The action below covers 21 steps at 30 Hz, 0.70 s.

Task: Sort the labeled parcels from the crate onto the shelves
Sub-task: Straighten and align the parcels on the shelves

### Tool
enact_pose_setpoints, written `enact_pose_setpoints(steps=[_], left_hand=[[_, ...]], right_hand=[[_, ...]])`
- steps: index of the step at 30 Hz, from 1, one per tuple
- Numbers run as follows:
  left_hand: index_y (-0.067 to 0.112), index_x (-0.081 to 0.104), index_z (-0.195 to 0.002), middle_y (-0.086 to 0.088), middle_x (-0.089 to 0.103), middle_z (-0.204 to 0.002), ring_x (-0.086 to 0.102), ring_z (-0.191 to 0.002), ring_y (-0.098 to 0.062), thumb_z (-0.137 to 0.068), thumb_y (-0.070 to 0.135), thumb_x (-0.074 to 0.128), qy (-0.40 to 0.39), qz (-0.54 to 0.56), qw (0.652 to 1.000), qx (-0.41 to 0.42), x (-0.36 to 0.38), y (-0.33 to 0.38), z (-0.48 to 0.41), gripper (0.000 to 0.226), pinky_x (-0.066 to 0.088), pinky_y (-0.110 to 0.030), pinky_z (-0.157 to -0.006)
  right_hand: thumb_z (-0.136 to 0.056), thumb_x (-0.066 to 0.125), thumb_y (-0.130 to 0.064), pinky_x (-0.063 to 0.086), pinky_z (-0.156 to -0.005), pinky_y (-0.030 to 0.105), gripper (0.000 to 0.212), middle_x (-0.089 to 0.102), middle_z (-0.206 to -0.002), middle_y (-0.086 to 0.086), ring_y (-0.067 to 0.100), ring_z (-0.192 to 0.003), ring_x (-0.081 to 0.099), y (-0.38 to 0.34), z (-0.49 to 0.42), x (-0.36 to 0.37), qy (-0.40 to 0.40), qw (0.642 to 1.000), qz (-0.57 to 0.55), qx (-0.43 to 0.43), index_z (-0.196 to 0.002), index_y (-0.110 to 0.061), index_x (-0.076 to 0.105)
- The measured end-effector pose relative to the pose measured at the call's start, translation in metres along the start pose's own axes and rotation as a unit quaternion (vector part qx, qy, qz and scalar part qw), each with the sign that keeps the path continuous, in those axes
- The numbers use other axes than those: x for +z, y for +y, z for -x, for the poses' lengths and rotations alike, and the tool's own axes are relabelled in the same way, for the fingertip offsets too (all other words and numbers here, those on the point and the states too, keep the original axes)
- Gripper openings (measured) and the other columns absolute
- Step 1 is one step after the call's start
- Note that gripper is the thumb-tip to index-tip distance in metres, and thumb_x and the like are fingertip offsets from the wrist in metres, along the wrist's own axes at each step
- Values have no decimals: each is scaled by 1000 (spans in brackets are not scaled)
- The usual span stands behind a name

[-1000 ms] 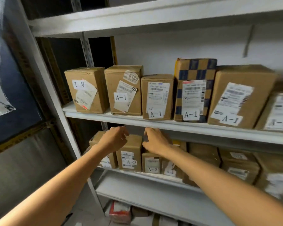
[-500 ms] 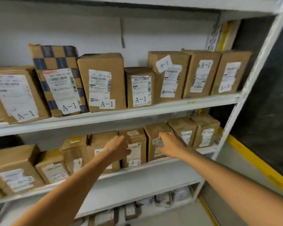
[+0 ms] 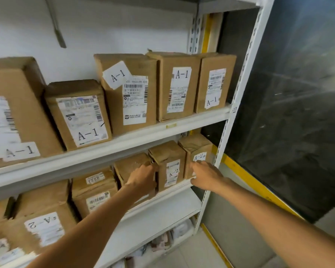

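Brown cardboard parcels marked A-1 (image 3: 178, 86) stand in a row on the upper shelf (image 3: 191, 121). Parcels marked A-2 (image 3: 170, 167) fill the shelf below (image 3: 179, 187). My left hand (image 3: 143, 177) is curled, its knuckles against an unlabelled-looking parcel (image 3: 132, 165), with the fingers at the gap beside the A-2 parcel. My right hand (image 3: 205, 175) reaches with straight fingers and touches the front of the rightmost A-2 parcel (image 3: 198, 149). Neither hand carries a parcel. No crate is in view.
The white shelf upright (image 3: 240, 97) stands just right of my right hand, with a dark panel (image 3: 298, 113) and a yellow strip (image 3: 248, 176) behind it. A bare lower shelf (image 3: 159, 215) sits beneath. More packages (image 3: 162, 242) lie at floor level.
The view has swung right along the rack to its right end. Both hands have moved right along the A-2 shelf, the right hand from a middle parcel to the last one.
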<state>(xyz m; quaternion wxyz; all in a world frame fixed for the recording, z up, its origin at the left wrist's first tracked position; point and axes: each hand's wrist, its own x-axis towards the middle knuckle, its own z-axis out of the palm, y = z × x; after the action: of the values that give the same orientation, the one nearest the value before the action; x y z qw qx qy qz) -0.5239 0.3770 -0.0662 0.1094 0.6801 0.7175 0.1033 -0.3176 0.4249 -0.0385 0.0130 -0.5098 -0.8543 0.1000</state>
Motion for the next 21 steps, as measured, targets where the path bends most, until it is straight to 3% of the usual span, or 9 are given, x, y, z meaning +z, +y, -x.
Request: enact_pose_setpoints(steps=[3,6,8,10,12,15,19,21], left_hand=[[19,49,-131,-7,50,-127,60,-102,-26,-86,3,62,18,9,1000,-15,13,17,-32,49,56,-36,-85],[17,41,-138,-9,41,-135,47,-122,-28,-84,-2,57,34,-3,999,-38,28,36,-64,60,50,-39,-97],[18,31,-145,-11,35,-140,36,-131,-29,-84,-1,58,36,-22,997,-59,40,47,-86,69,43,-41,-105],[20,21,-149,-14,30,-145,29,-135,-32,-85,3,59,45,-42,994,-94,53,54,-106,76,33,-42,-112],[19,11,-152,-18,20,-152,18,-142,-35,-87,8,58,56,-56,987,-140,68,56,-121,81,20,-43,-117],[24,-5,-154,-16,-1,-160,-4,-147,-37,-92,20,57,40,-63,981,-181,89,55,-133,87,6,-46,-118],[28,25,-149,-5,23,-153,18,-141,-28,-84,28,68,118,-89,976,-161,103,52,-140,78,23,-42,-115],[28,35,-145,-2,31,-150,26,-138,-25,-79,27,73,152,-74,973,-156,108,55,-143,77,35,-43,-107]], right_hand=[[-87,62,-14,47,-69,32,20,64,-108,9,26,-97,62,28,-27,5,-1,1000,12,-10,-107,-10,59],[-87,64,-14,47,-86,36,31,58,-124,10,28,-114,55,59,-62,11,-10,1000,5,-24,-116,-10,55],[-89,64,-10,37,-103,37,53,39,-147,14,29,-137,35,79,-87,18,-31,999,-29,-22,-136,-6,42],[-90,62,-4,29,-111,34,73,13,-160,14,28,-146,18,96,-112,26,-48,997,-52,-26,-151,-9,21],[-90,62,-2,32,-110,32,84,-1,-161,12,29,-146,18,114,-134,34,-39,997,-27,-54,-154,-18,10],[-91,61,-8,32,-113,36,90,-8,-161,9,31,-147,11,134,-160,45,-4,993,41,-110,-154,-29,1],[-96,52,-9,1,-119,48,87,-15,-161,7,32,-147,-14,150,-173,69,-15,989,44,-142,-152,-33,-9],[-96,53,-15,-2,-119,51,86,-15,-161,7,31,-147,-13,161,-175,79,14,987,50,-150,-151,-34,-10]])
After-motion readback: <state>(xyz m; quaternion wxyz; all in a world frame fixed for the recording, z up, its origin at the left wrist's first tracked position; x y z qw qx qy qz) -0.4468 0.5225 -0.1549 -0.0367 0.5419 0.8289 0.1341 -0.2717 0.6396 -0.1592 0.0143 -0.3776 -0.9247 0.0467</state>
